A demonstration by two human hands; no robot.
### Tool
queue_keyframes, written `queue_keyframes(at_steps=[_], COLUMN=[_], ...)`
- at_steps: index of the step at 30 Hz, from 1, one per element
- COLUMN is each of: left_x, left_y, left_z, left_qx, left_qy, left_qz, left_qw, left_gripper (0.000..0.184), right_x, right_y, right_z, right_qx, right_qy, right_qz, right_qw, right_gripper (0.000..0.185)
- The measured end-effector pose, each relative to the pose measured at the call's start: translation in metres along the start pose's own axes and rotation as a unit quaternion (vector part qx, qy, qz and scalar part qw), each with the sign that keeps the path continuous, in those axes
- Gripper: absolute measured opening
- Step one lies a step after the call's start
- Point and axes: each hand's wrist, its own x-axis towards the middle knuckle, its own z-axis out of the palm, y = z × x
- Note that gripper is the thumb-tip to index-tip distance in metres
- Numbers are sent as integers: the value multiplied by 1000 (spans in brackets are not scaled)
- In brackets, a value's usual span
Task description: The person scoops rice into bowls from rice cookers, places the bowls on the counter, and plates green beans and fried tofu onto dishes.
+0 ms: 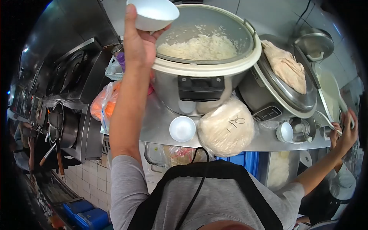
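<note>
A white bowl (156,14) is held up in my left hand (141,42), beside the rim of a large open cooker (207,71) with white rice (203,47) inside. Out at the far right, my right hand (348,128) is closed around the handle of a white rice paddle (340,97). That paddle leans over a pale container on the right side. On the steel counter in front of the cooker sits a second white bowl (182,128), and right of it lies a round plastic-wrapped bundle (226,127).
A second cooker (256,94) with a cloth (285,66) on its lid stands right of the open one. Another small bowl (285,132) is near metal cups. An orange bag (104,101) lies left. Pans (63,124) stand farther left. Another person (339,184) is at the lower right.
</note>
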Motion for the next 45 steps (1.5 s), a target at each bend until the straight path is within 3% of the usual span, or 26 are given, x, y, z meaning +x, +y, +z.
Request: queue_keyframes(at_steps=[1, 3, 5, 7, 8, 9, 10, 12, 16, 19, 27, 30, 33, 40, 44, 45], left_x=[-10, -5, -5, -6, -6, -6, -6, -5, -7, -1, -8, 0, 6, 2, 4, 5], left_y=[2, 0, 1, 2, 3, 4, 3, 2, 11, 5, 22, 7, 5, 11, 6, 3], left_z=[17, 4, 4, -1, -5, -8, -9, -9, -10, -14, -10, -14, -14, -7, -7, -6], left_qx=[11, -14, -39, -31, -27, -41, -46, -55, -51, -54, -108, -54, -4, 12, -43, -3], left_qy=[39, 26, 44, 32, 26, 18, 22, 31, -31, -51, -57, -50, -52, 2, -4, 4], left_qz=[26, 1, -8, -8, -7, -12, -3, 14, 56, 75, 50, 92, 81, 37, -3, 17], left_qw=[999, 1000, 998, 999, 999, 999, 999, 998, 997, 994, 991, 993, 995, 999, 999, 1000], left_gripper=[58, 58, 57, 55, 54, 51, 50, 49, 50, 65, 70, 73, 51, 52, 49, 48], right_x=[24, 75, 115, 138, 150, 154, 148, 145, 143, 144, 149, 124, 109, 112, 118, 121], right_y=[-58, -91, -159, -202, -237, -205, -249, -273, -259, -253, -265, -272, -279, -287, -276, -271], right_z=[20, 75, 155, 240, 280, 355, 367, 420, 503, 515, 506, 511, 512, 463, 430, 421], right_qx=[-6, 107, 166, 121, -59, 174, 116, 61, 22, -22, -20, 0, 5, -54, -45, 9], right_qy=[-15, -40, -148, -211, -293, -262, -319, -415, -392, -401, -390, -350, -329, -486, -625, -655], right_qz=[-44, 42, -14, -103, -92, -184, -131, -145, -370, -441, -530, -563, -580, -476, -350, -302], right_qw=[999, 993, 975, 964, 950, 931, 931, 896, 842, 803, 753, 749, 745, 731, 696, 693], right_gripper=[27, 26, 23, 19, 18, 21, 14, 13, 19, 19, 19, 20, 20, 20, 30, 37])
